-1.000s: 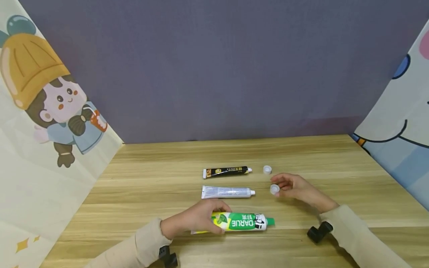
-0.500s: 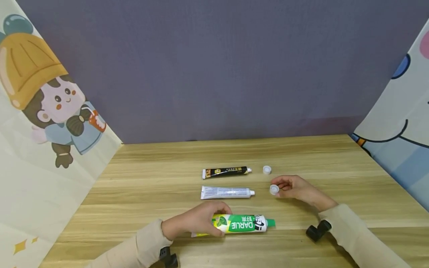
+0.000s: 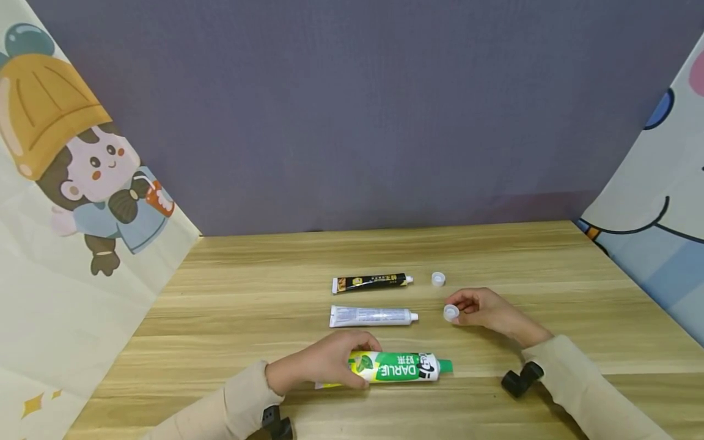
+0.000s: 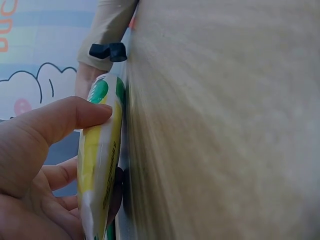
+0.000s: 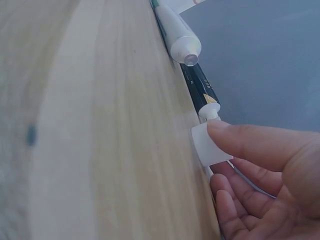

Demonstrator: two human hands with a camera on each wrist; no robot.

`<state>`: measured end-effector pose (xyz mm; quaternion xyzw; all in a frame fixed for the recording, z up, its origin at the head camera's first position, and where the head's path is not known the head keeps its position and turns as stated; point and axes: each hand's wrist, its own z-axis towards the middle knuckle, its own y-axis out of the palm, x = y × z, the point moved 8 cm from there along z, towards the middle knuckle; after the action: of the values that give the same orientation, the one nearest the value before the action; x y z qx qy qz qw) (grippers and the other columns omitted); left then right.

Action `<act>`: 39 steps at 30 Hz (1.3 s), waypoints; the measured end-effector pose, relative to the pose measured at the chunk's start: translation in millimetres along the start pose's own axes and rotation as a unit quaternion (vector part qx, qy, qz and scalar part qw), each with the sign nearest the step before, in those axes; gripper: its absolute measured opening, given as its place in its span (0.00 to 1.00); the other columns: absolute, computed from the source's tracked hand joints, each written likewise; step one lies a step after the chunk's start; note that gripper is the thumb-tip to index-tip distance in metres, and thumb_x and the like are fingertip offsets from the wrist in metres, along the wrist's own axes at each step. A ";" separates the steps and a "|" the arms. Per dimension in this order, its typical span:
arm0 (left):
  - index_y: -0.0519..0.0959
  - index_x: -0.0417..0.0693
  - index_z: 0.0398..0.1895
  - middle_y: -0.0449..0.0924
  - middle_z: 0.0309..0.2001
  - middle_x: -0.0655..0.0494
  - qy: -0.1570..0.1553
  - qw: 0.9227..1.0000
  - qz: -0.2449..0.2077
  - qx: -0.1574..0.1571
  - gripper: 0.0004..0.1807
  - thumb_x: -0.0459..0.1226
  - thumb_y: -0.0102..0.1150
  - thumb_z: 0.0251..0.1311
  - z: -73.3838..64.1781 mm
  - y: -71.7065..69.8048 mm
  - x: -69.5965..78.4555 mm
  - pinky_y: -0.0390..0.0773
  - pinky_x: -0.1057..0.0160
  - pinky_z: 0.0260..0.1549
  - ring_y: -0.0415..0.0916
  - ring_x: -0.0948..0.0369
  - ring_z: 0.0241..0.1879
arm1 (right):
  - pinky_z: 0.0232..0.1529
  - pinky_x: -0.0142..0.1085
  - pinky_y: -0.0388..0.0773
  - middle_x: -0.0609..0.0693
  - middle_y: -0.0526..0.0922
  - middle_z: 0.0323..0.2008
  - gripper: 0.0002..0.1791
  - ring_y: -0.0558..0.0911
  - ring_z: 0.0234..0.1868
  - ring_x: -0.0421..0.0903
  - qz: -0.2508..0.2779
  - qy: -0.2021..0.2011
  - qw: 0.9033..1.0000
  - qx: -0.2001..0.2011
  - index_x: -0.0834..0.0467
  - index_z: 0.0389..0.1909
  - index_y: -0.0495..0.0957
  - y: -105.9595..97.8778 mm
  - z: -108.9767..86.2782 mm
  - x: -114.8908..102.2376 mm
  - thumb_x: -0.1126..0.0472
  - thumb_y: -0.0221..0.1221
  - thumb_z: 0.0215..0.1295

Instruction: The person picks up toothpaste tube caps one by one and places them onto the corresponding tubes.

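My left hand (image 3: 331, 360) grips the flat tail half of a green, yellow and white Darlie toothpaste tube (image 3: 398, 366), its green cap pointing right. In the left wrist view the thumb lies across the tube's yellow and white side (image 4: 100, 150), with other fingers behind it. My right hand (image 3: 484, 311) pinches a small white screw cap (image 3: 451, 313), hollow side showing in the head view. From the right wrist, the thumb presses the cap (image 5: 204, 145) close beside the table. Left of that hand lies an uncapped white toothpaste tube (image 3: 371, 315), nozzle to the right.
Behind the white tube lies a smaller uncapped black tube (image 3: 371, 282). A second white cap (image 3: 438, 279) sits to the right of its nozzle. A grey panel (image 3: 352, 122) closes off the back of the wooden table (image 3: 247, 263), with cartoon-printed sheets at both sides.
Both hands stay nearly still, keeping hold of the Darlie tube and the white cap. Within the head view, the Darlie tube has shifted slightly toward the front.
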<state>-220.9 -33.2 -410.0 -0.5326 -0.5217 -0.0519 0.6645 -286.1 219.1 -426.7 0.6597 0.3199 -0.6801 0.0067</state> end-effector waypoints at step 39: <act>0.77 0.52 0.50 0.76 0.44 0.69 -0.017 1.000 -0.008 -0.024 0.25 0.34 0.72 0.45 0.4 -1.6 -1.4 0.70 0.70 0.49 0.71 0.72 0.45 | 0.36 0.33 0.75 0.57 0.79 0.37 0.20 0.77 0.37 0.42 0.002 0.005 1.000 -0.007 0.70 0.45 0.75 -2.8 -0.4 1.2 0.63 0.66 0.55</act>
<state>-222.8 -34.2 -410.1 -0.5454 -0.5358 -0.0604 0.6418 -287.1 222.0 -426.6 0.6635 0.3230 -0.6748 0.0109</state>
